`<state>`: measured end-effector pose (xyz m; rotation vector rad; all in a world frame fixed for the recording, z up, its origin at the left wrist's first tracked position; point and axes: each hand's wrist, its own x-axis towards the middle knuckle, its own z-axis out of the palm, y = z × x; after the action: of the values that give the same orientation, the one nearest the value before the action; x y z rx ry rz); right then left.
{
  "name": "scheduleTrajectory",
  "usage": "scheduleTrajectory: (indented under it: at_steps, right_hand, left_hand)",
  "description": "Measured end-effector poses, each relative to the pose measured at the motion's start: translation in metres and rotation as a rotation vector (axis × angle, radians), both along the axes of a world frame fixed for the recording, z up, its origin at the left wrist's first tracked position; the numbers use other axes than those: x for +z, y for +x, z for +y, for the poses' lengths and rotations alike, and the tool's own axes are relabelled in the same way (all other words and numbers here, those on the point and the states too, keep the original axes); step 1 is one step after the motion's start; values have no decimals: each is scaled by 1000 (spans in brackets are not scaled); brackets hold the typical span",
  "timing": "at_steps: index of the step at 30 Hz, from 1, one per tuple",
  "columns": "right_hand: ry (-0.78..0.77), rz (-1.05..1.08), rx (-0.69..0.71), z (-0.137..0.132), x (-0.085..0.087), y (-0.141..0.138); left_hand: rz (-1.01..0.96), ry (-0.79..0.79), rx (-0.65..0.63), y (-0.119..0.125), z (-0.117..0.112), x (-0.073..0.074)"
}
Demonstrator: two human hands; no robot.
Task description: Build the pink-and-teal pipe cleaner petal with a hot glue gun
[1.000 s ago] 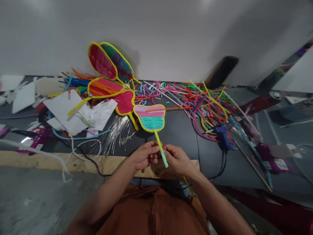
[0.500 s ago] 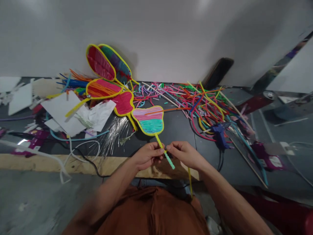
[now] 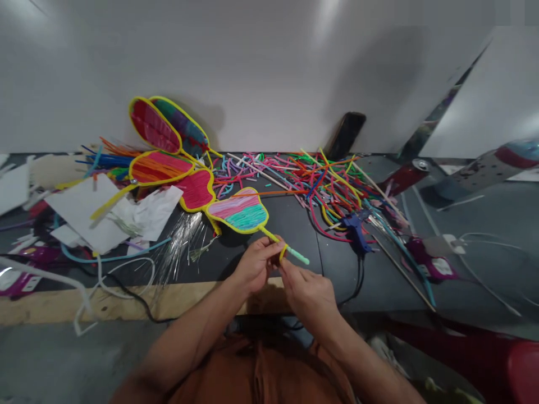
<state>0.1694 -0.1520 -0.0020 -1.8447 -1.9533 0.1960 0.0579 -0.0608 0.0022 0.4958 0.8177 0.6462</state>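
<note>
Fan (image 3: 240,211) with the pink and teal bands: where is it?

It is held low over the bench (image 3: 295,224). Its head points away to the left and its handle runs back to both hands.

How does each grip stand?

On the left hand (image 3: 255,264) the grip is closed around the handle. The right hand (image 3: 305,289) has its fingertips pinched on one yellow strip (image 3: 283,252), which loops round the handle just short of the green tip (image 3: 298,256).

How many fans in all?

Five. One is in hand. Two lie on the bench just beside it, an orange and pink fan (image 3: 158,167) and a deep pink fan (image 3: 196,191). Two more are propped against the wall and overlap, a red fan (image 3: 154,126) and a green and purple fan (image 3: 187,128).

And the rest?

One blue glue gun (image 3: 356,230) lies to the right, at the edge of one big tangle of coloured strips (image 3: 295,177). One dark phone (image 3: 346,134) leans on the wall, with one red can (image 3: 402,177) near it. One bundle of clear strands (image 3: 185,241) lies left of the hands. There are also white sheets (image 3: 84,205) at the far left, too overlapped to count.
</note>
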Motion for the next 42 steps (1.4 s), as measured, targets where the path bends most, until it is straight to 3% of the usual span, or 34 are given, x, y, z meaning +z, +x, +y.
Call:
scheduleTrajectory:
  at_steps: [3,7,13,18,23,28,33,37,39,42]
  right_hand:
    - [-49,223,-5,4,-12,8]
    - [-147,398,-2,16,-10,28]
    - [-210,192,4,38,19,47]
    - [-129,62,27,25,38,29]
    - [-31,81,52,-1,15,9]
    - [-100,370,-6,6,-9,25]
    - [-133,380,-105,22,12,47]
    - [-82,341,-41,18,31,37]
    - [-59,293,42,9,30,24]
    - [18,223,114,-4,13,8]
  left_hand:
    - [-23,-16,14,-6,-2,4]
    - [2,4,-14,-16,-6,3]
    - [87,16,-113,-19,-6,-5]
    - [99,39,-67,-8,-3,-9]
    - [45,102,27,0,-3,-3]
    - [-7,82,-7,-8,-7,7]
    - [80,64,-29,-12,-10,4]
    - [96,71,-32,-5,-8,-5]
    - [75,86,-8,-2,-7,-6]
    - [44,114,26,-2,-5,-2]
